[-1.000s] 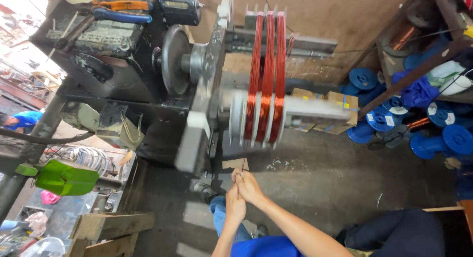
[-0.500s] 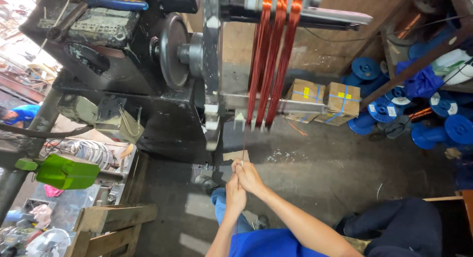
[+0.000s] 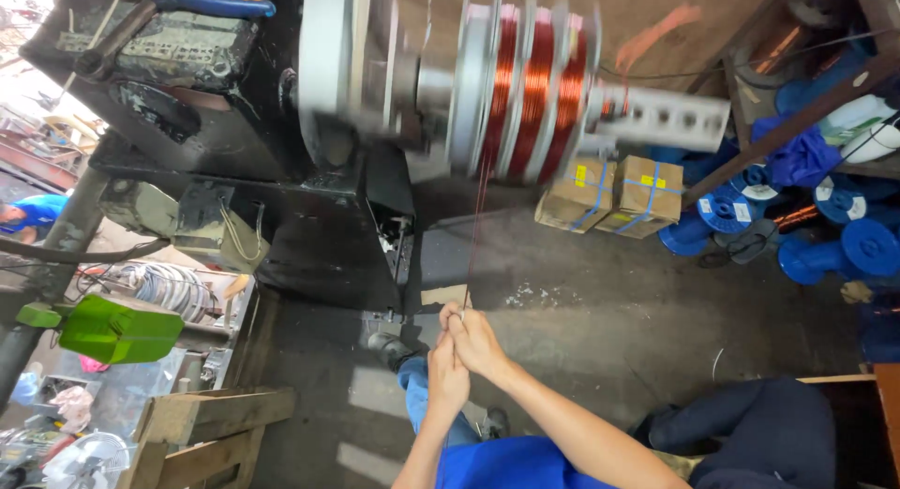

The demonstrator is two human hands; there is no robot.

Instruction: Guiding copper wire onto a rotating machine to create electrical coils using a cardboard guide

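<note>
The person sits low on the floor, both hands raised together at lower centre of the frame. The right hand (image 3: 478,339) is closed around a thin copper wire (image 3: 473,236), pinching it near the fingertips. The left hand (image 3: 448,376) presses against the right from below and behind, fingers curled shut; whether it also pinches the wire cannot be told, since the right hand covers it. Holding the two hands stacked appears to steady the grip and keep the wire taut.

The wire runs almost straight up from the hands to the former (image 3: 530,90) at upper centre, where three bands of copper winding sit between pale discs. The former and the large flywheel (image 3: 323,67) to its left are motion-blurred, so the shaft is turning. The hands sit directly beneath the left band, which keeps the wire feeding in line with that slot.

A perforated metal arm (image 3: 661,119) projects right from the former. The black machine body (image 3: 281,198) fills the upper left. Two strapped cardboard boxes (image 3: 614,194) lie on the concrete floor (image 3: 600,311) behind the wire, and blue spools (image 3: 844,245) are stacked at right. A green can (image 3: 117,328) sits at left, above a wooden pallet (image 3: 202,419).
</note>
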